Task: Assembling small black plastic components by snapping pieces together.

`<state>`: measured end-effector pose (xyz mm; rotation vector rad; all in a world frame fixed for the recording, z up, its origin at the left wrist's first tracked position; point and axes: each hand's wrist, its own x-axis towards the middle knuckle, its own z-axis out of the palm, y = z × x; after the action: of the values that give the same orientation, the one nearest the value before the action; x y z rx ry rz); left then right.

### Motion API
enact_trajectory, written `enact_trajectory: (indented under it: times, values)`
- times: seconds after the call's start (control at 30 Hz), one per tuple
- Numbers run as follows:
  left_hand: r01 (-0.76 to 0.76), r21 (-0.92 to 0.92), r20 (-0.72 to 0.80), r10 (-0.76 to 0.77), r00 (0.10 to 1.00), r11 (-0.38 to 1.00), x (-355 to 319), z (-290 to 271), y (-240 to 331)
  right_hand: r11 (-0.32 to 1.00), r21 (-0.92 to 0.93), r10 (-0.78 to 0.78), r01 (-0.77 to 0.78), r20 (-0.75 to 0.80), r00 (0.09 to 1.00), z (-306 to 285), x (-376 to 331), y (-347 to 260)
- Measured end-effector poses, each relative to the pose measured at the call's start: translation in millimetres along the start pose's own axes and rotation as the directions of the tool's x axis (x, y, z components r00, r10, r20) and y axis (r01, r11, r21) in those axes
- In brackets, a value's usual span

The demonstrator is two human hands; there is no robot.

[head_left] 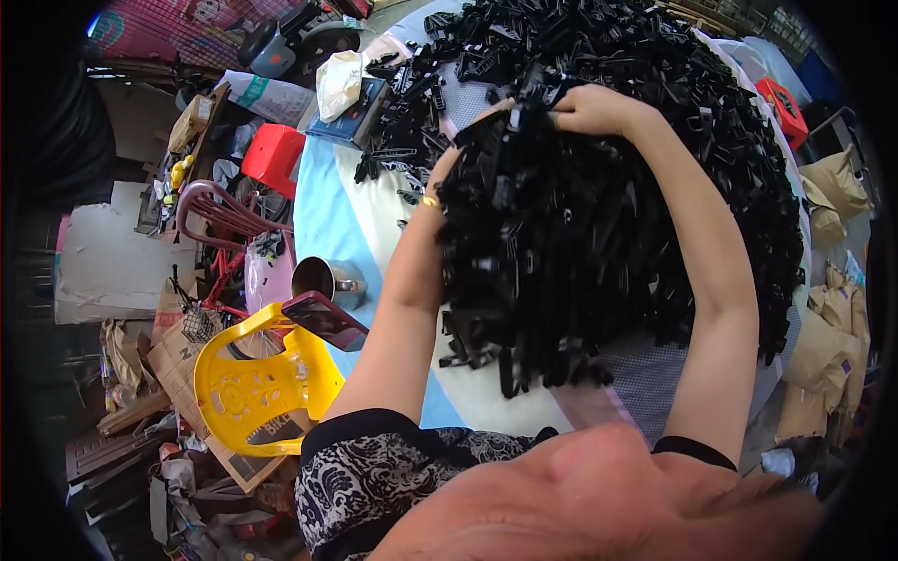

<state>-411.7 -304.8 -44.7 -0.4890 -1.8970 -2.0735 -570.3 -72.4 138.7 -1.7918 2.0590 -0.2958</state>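
Both hands [524,122] gripping a black plastic bundle [561,243], left fingers mostly hidden.

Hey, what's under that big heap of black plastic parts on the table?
Under the heap of black plastic parts lies a blue and white striped cloth, showing at its left edge. Whatever sits beneath the heap's middle is covered.

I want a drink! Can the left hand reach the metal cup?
Probably yes. The left hand is at the black pile, and the metal cup stands on the table beside that forearm with nothing between.
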Motion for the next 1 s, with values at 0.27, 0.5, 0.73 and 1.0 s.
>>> enact_trajectory:
  times: [0.27,0.5,0.73,1.0]
  values:
    - [0.189,0.524,-0.297,-0.03,0.954,0.83,-8.7,205.4,125.5,0.999,-0.001,-0.046,0.047,-0.161,0.986,26.1,-89.8,1.9]
    - [0.364,0.634,-0.338,-0.178,0.924,0.683,27.8,220.0,93.9,0.985,0.14,-0.08,0.098,-0.132,0.988,20.5,-144.9,4.2]
    - [0.17,0.984,-0.175,-0.17,0.97,-0.046,52.0,271.9,159.1,0.976,0.133,-0.142,0.173,-0.217,0.966,0.1,-191.7,-5.7]
    - [0.273,0.946,-0.228,0.239,0.944,-0.175,149.0,63.2,98.6,0.987,0.158,0.048,0.034,-0.488,0.872,2.9,-222.1,-26.1]
